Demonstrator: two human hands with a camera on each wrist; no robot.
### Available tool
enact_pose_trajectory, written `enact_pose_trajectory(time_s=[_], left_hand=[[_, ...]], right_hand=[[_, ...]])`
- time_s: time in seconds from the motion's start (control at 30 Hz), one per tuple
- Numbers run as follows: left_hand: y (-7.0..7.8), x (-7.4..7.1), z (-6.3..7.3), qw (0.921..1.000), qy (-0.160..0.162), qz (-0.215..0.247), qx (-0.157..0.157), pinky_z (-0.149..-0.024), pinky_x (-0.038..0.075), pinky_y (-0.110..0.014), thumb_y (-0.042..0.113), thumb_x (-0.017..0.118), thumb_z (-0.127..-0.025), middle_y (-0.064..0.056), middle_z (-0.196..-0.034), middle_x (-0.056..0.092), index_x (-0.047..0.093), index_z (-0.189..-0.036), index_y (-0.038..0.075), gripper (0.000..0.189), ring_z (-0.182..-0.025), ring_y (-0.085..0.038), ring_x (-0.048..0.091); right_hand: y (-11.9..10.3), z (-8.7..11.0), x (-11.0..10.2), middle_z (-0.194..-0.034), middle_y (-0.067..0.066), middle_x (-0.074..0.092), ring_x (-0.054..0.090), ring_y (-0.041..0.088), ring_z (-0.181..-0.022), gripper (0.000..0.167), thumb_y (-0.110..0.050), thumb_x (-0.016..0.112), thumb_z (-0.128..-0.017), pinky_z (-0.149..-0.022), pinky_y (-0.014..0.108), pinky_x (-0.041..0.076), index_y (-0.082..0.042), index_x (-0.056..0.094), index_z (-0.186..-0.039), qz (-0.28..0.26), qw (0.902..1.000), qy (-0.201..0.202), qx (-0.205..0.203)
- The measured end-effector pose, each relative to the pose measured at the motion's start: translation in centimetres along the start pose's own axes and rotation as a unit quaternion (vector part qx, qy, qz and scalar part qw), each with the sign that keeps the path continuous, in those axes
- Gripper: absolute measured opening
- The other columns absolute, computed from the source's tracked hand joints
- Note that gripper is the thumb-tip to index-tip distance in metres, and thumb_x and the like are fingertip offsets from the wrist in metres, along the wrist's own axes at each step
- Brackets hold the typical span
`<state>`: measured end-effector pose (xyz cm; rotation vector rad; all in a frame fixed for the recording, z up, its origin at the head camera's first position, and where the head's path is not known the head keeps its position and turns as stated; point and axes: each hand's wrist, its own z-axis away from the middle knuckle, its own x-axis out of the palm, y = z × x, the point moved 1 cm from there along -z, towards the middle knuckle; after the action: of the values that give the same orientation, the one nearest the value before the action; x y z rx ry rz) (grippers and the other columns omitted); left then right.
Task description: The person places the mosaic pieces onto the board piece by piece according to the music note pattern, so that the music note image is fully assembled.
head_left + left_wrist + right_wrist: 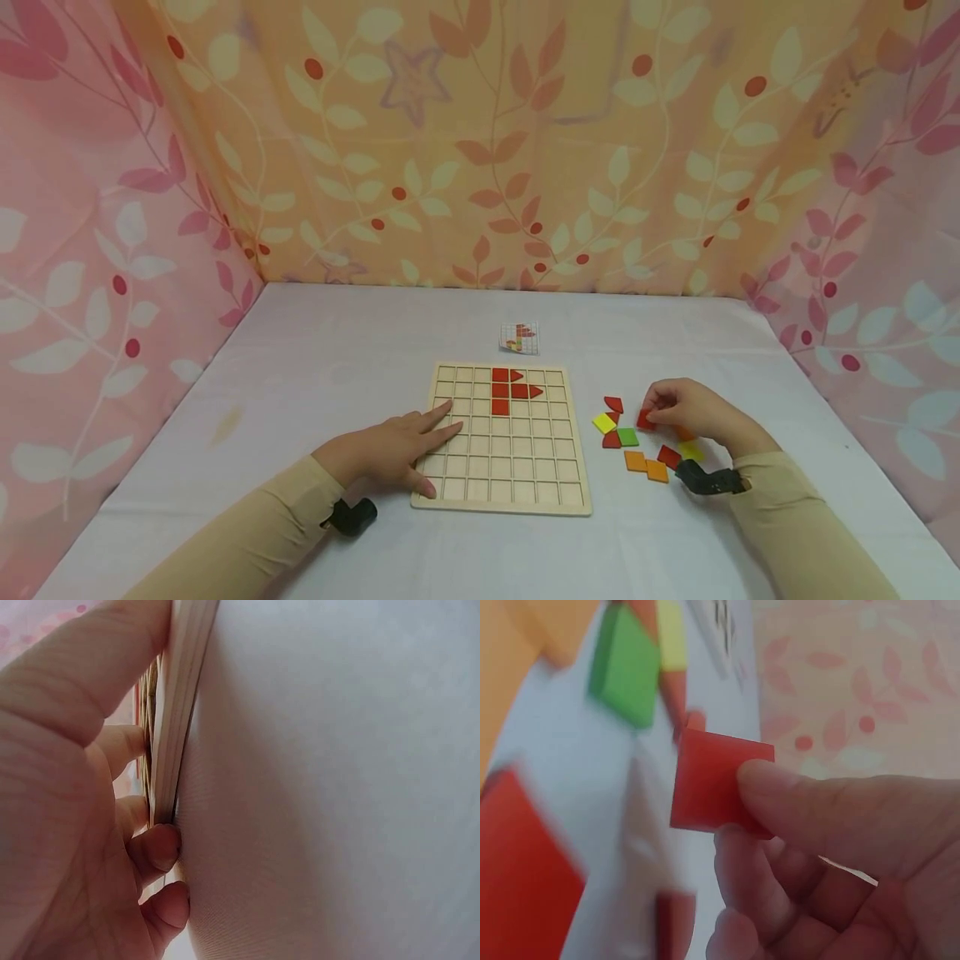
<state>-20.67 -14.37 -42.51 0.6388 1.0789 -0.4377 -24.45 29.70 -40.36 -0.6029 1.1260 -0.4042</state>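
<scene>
Got one red square (709,776) pinched in my right hand (696,410), one green square (627,437) nearby, left hand (386,447) splayed on one board (523,470).

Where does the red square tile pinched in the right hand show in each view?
Head: red square tile, right of centre, in the right hand.
Left wrist: not in it.
Right wrist: at the picture's centre.
Shared by head and right wrist: green square tile, upper left in the latter.

One board (500,469) held four red squares (500,390) and two red triangles (536,391); off it were one card (519,337), one green tile (627,437), two yellow tiles (604,423), three orange tiles (635,461), at least four red pieces (670,457).
</scene>
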Motion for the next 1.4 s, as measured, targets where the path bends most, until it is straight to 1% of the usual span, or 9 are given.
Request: enact_pose_trajectory(time_s=[0.07,0.2,0.3,0.43,0.67,0.87,1.0,1.23,1.4], left_hand=[[0.0,0.0,0.0,1.0,-0.001,0.0,-0.003,-0.106,0.022,-0.049,0.071,0.053,-0.068,0.001,-0.154,-0.006,0.011,-0.147,0.032,0.097,-0.137,-0.032,0.017],[0.0,0.1,0.0,1.0,-0.003,0.002,-0.007,-0.106,0.022,-0.049,0.071,0.053,-0.067,0.001,-0.154,-0.006,0.011,-0.147,0.032,0.098,-0.137,-0.031,0.017],[-0.1,0.2,-0.1,1.0,-0.002,0.001,-0.005,-0.106,0.022,-0.049,0.071,0.052,-0.068,0.002,-0.154,-0.006,0.011,-0.147,0.033,0.097,-0.137,-0.032,0.017],[-0.1,0.2,0.0,1.0,0.0,0.0,-0.002,-0.106,0.022,-0.049,0.071,0.052,-0.068,0.002,-0.154,-0.007,0.01,-0.147,0.033,0.097,-0.137,-0.032,0.017],[0.0,0.0,0.1,1.0,0.003,-0.003,0.005,-0.106,0.022,-0.049,0.07,0.052,-0.07,0.0,-0.154,-0.007,0.01,-0.147,0.032,0.096,-0.137,-0.032,0.017],[0.1,0.0,0.0,1.0,0.003,-0.007,0.005,-0.105,0.023,-0.048,0.071,0.052,-0.069,0.0,-0.154,-0.007,0.009,-0.147,0.032,0.097,-0.136,-0.032,0.018],[0.1,-0.1,0.0,1.0,0.003,-0.001,0.004,-0.106,0.022,-0.049,0.07,0.052,-0.069,0.0,-0.154,-0.007,0.01,-0.147,0.032,0.096,-0.136,-0.033,0.018],[0.2,-0.2,0.1,1.0,0.001,0.001,0.002,-0.106,0.022,-0.049,0.069,0.053,-0.07,0.0,-0.154,-0.005,0.011,-0.147,0.031,0.096,-0.136,-0.032,0.018],[0.1,-0.1,0.1,1.0,0.001,-0.001,0.008,-0.106,0.022,-0.049,0.068,0.054,-0.07,-0.002,-0.154,-0.004,0.012,-0.147,0.03,0.096,-0.136,-0.033,0.019]], right_hand=[[-0.8,-0.4,0.2,-0.082,0.004,0.06,0.051,0.022,-0.076,0.008,-0.016,0.066,-0.083,-0.066,0.031,0.045,-0.01,0.063,-0.088,-0.006,1.0,-0.001,-0.006],[-2.6,-1.5,0.8,-0.082,0.005,0.061,0.051,0.025,-0.07,0.007,-0.016,0.065,-0.085,-0.052,0.028,0.04,-0.011,0.064,-0.089,-0.017,0.9998,0.003,-0.005],[-3.8,-2.3,1.2,-0.082,0.005,0.062,0.052,0.025,-0.071,0.006,-0.015,0.065,-0.085,-0.055,0.03,0.044,-0.011,0.064,-0.089,-0.02,0.9996,0.006,-0.019],[-5.1,-3.4,2.1,-0.079,0.007,0.061,0.055,0.026,-0.072,0.004,-0.012,0.064,-0.085,-0.067,0.036,0.047,-0.009,0.064,-0.087,-0.028,0.9986,0.0,-0.045],[-7.2,-4.8,4.4,-0.08,0.004,0.059,0.05,0.022,-0.063,0.003,-0.012,0.066,-0.083,-0.051,0.03,0.041,-0.013,0.064,-0.086,-0.026,0.9986,-0.014,-0.043],[-9.0,-5.8,6.2,-0.082,0.0,0.059,0.049,0.018,-0.079,0.006,-0.008,0.065,-0.083,-0.067,0.03,0.041,-0.014,0.065,-0.085,-0.001,0.9968,-0.02,-0.077],[-10.2,-6.2,6.9,-0.08,-0.001,0.058,0.05,0.018,-0.081,0.007,-0.008,0.065,-0.083,-0.076,0.032,0.041,-0.015,0.065,-0.085,0.007,0.9954,-0.008,-0.095],[-11.7,-6.8,7.9,-0.079,-0.002,0.06,0.052,0.015,-0.077,0.007,-0.007,0.068,-0.081,-0.075,0.03,0.043,-0.012,0.065,-0.084,0.002,0.9909,-0.003,-0.135],[-12.0,-7.2,8.2,-0.078,-0.002,0.06,0.052,0.014,-0.076,0.006,-0.006,0.068,-0.08,-0.073,0.029,0.044,-0.009,0.065,-0.085,0.018,0.9873,-0.002,-0.158]])
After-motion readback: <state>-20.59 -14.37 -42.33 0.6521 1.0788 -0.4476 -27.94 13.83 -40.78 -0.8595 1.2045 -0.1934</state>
